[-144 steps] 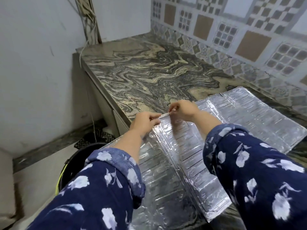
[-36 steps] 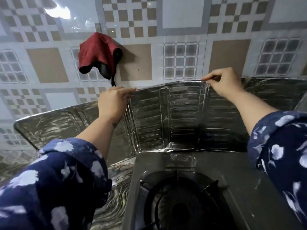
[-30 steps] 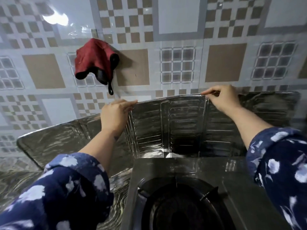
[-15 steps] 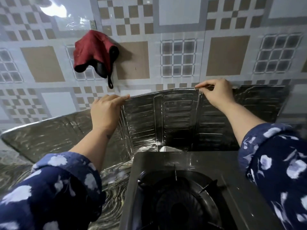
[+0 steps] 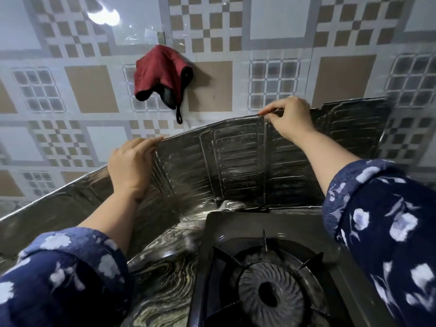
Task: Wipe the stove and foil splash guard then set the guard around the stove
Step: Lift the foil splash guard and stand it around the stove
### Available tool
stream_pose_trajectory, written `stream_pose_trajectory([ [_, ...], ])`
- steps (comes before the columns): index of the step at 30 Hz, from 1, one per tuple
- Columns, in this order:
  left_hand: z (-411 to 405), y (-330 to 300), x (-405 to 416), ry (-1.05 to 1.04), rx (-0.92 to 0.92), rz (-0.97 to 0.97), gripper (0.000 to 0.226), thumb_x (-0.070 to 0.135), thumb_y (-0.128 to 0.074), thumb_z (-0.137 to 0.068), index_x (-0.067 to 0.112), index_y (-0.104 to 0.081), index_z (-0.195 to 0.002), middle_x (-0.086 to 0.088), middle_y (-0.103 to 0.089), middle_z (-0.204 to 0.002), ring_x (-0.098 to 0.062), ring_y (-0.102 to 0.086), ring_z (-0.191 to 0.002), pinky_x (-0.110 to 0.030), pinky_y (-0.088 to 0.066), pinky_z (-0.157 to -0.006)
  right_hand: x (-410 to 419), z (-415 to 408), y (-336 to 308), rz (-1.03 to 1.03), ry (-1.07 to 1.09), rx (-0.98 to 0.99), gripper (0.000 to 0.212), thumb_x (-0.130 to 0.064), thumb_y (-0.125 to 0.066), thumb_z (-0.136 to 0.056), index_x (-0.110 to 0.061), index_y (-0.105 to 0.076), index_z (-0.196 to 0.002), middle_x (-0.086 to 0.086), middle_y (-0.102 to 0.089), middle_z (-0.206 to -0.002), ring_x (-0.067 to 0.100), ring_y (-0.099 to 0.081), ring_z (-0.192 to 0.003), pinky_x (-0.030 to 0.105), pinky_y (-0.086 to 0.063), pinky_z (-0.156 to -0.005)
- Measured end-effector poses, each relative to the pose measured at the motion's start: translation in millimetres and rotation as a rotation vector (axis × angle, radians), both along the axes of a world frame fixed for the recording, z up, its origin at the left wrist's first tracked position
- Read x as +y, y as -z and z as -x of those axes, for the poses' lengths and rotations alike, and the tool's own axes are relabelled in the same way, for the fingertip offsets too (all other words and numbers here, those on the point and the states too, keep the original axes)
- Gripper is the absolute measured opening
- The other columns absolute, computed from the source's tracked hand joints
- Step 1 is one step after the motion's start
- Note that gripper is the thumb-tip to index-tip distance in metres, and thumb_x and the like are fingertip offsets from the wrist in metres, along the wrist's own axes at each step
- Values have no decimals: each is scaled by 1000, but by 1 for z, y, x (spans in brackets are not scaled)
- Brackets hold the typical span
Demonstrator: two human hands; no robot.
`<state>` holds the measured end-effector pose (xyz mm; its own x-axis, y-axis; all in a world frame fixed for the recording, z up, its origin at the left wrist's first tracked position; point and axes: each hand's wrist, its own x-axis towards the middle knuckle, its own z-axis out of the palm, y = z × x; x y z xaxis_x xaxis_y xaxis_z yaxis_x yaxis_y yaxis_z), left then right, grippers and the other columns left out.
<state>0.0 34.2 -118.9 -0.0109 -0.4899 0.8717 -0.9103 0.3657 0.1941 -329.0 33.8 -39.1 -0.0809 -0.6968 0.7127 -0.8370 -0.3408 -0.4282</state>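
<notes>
The foil splash guard (image 5: pixel 236 161) stands upright on the counter behind the dark gas stove (image 5: pixel 271 279), its ribbed panels folded around the stove's back and left side. My left hand (image 5: pixel 131 165) grips the guard's top edge at the left fold. My right hand (image 5: pixel 289 120) pinches the top edge at the right fold. A left panel stretches out low to the frame's left edge, and a right panel runs along the wall. The stove's round burner and pan supports show at the bottom.
A red cloth (image 5: pixel 160 75) hangs from a hook on the patterned tiled wall (image 5: pixel 271 43) above the guard. The swirled marble counter (image 5: pixel 162 279) shows between the stove's left side and the guard. My blue floral sleeves fill both lower corners.
Several seconds ago the guard lay flat on the counter under my hands. Now it stands behind the stove. In the last second both hands kept hold of its top edge while the panels shifted slightly.
</notes>
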Motion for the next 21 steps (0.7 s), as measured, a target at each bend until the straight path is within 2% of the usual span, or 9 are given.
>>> stream_pose_trajectory([
  [4,-28,-5,5,-65,-44,12,27,21,-51,-91,23,-70,-110,-10,-73,-98,-34,-63,-86,-40,-45,-68,-7,-25,6,4,-50,-5,17,-14,-65,-84,-23,-75,-95,5,-72,-96,20,-60,-89,37,-45,-95],
  [6,-34,1,8,-74,-62,4,26,20,-52,-90,22,-70,-108,-10,-73,-96,-34,-64,-84,-40,-45,-67,-9,-30,14,-24,-44,10,17,-16,-65,-84,-24,-75,-95,6,-72,-97,24,-59,-93,42,-44,-95],
  [9,-31,14,8,-53,-63,-41,24,20,-57,-89,24,-71,-108,-8,-74,-96,-32,-64,-82,-38,-46,-65,-11,-26,28,-68,-50,9,16,-14,-65,-84,-23,-75,-93,4,-73,-95,20,-58,-91,43,-45,-93],
  [12,-17,22,2,-4,-75,-109,24,21,-59,-88,27,-70,-109,-6,-73,-94,-32,-64,-80,-37,-47,-63,-9,-11,41,-106,-21,-26,17,-12,-65,-85,-23,-75,-93,2,-69,-95,17,-55,-87,38,-45,-93],
  [14,-4,22,-3,28,-91,-145,25,22,-59,-88,29,-69,-111,-4,-73,-93,-30,-65,-79,-36,-50,-60,-8,3,47,-148,15,-30,17,-14,-65,-85,-25,-75,-92,0,-71,-96,22,-59,-95,45,-42,-99],
  [16,10,20,-8,68,-102,-171,26,22,-60,-88,30,-69,-111,-1,-74,-94,-27,-66,-80,-37,-53,-60,-7,19,51,-184,46,-34,16,-16,-66,-85,-27,-75,-91,2,-74,-96,25,-62,-95,51,-42,-98],
  [21,46,19,-20,143,-114,-217,26,20,-58,-89,29,-68,-112,0,-73,-99,-25,-66,-89,-38,-54,-68,-3,54,64,-208,120,-44,14,-17,-69,-82,-26,-76,-91,2,-74,-97,22,-64,-93,48,-47,-93],
])
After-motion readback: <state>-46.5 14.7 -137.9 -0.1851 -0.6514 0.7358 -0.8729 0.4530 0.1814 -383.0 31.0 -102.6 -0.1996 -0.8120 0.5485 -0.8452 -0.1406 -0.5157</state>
